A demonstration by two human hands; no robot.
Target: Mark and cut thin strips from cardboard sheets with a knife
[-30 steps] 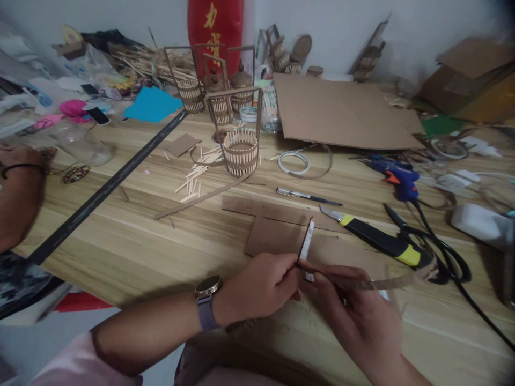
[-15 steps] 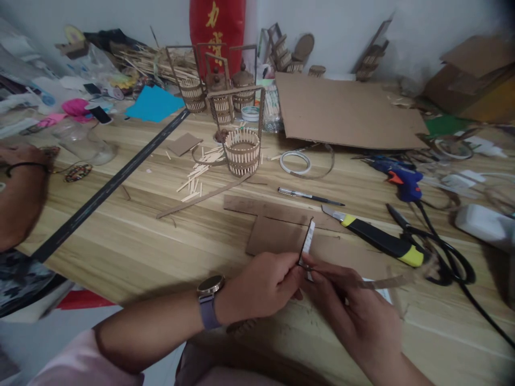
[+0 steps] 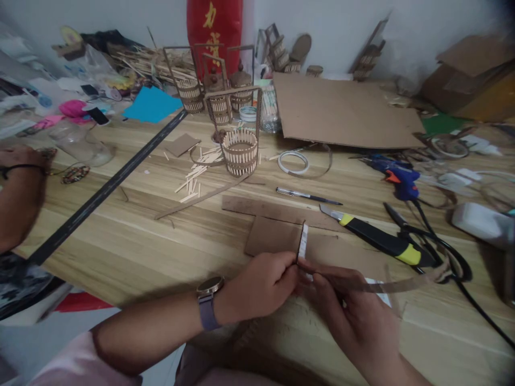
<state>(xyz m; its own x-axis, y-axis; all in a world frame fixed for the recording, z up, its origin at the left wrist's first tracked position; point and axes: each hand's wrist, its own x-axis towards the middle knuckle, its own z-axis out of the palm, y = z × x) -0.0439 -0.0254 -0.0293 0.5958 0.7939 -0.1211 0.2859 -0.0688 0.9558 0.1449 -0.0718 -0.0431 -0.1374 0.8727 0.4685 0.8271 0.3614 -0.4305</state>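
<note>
My left hand (image 3: 261, 284), with a watch (image 3: 210, 287) on its wrist, is closed on a narrow white-faced strip (image 3: 303, 241) with a dark edge. The strip's upper end sticks up past my fingers; its lower part is mostly hidden. My right hand (image 3: 360, 316) pinches a long brown cardboard strip (image 3: 390, 285), whose free tail runs out to the right. Both hands meet at the fingertips, where the two strips come together; the exact contact is hidden. Beneath and beyond them lie flat cardboard pieces (image 3: 267, 236).
A yellow-black utility knife (image 3: 378, 238), scissors (image 3: 454, 262) and a blue glue gun (image 3: 404, 182) lie to the right. A pen (image 3: 308, 196), small slatted basket (image 3: 240, 153) and loose sticks (image 3: 193, 179) are ahead. Another person's arm (image 3: 20, 198) rests at left.
The white-faced strip has shifted slightly left and stands a little more upright. My right fingers have moved slightly along with it. Both hands keep their hold.
</note>
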